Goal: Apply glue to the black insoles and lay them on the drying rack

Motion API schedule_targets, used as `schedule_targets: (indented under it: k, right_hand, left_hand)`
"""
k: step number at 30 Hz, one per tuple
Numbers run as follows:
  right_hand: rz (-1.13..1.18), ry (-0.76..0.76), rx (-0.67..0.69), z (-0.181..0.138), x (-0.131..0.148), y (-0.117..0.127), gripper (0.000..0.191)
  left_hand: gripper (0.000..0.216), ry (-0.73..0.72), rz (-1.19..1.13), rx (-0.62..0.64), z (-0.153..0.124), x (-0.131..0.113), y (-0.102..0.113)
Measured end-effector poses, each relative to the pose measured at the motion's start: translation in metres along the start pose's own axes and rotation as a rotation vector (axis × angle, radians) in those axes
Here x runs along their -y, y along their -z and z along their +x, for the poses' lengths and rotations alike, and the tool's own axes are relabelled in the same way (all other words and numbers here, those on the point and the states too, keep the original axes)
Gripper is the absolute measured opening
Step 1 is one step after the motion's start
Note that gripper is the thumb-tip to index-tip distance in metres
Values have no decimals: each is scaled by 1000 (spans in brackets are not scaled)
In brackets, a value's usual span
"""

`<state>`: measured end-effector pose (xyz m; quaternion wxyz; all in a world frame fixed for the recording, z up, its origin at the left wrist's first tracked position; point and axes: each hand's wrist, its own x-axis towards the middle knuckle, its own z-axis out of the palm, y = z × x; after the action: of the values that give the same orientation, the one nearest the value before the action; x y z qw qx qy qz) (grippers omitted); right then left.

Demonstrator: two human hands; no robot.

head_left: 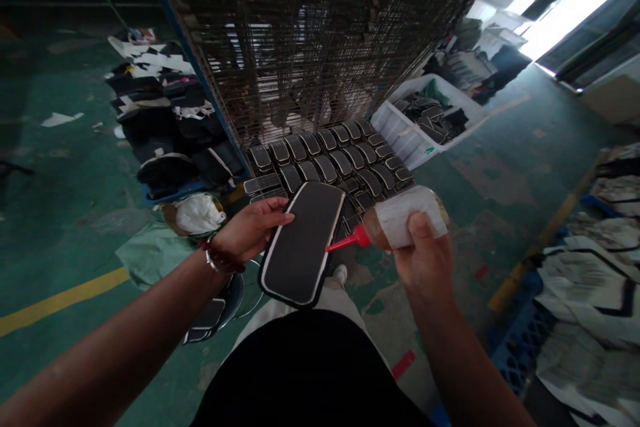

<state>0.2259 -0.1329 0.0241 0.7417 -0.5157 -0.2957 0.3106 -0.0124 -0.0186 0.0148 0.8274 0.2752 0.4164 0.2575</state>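
My left hand [260,223] grips a black curved pad [304,243] by its upper left edge, thumb on the face. A pale line runs along the pad's rim. Wrapped around a squeeze bottle [405,217] with a white band is my right hand [425,257]. The bottle is tilted sideways, and its red nozzle points left, its tip at the pad's right edge. Beyond the pad, rows of similar dark, pale-rimmed pads [341,161] lie on a wire rack shelf.
A tall wire rack [300,33] rises ahead. To its right stands a white bin [400,140] holding dark pieces. Stacks of dark material [155,127] sit at the left, near a bucket [235,300]. Piled goods and a blue crate [525,340] line the right.
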Motion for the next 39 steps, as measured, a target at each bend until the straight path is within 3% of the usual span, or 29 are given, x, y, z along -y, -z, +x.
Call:
schedule_targets:
  k: [9, 17, 26, 39]
  right_hand:
    - [-43, 11, 55, -13, -6, -2, 39]
    - [-25, 0, 75, -17, -10, -8, 37]
    - [39, 94, -48, -1, -10, -13, 39]
    - [76, 118, -93, -6, -27, -12, 34]
  left_hand:
    - [20, -17, -46, -108, 4, -8, 0]
    - [26, -58, -270, -194, 9, -12, 11]
    - [40, -15, -509, -365, 11, 0, 10]
    - [41, -62, -753, -454, 18, 14, -3]
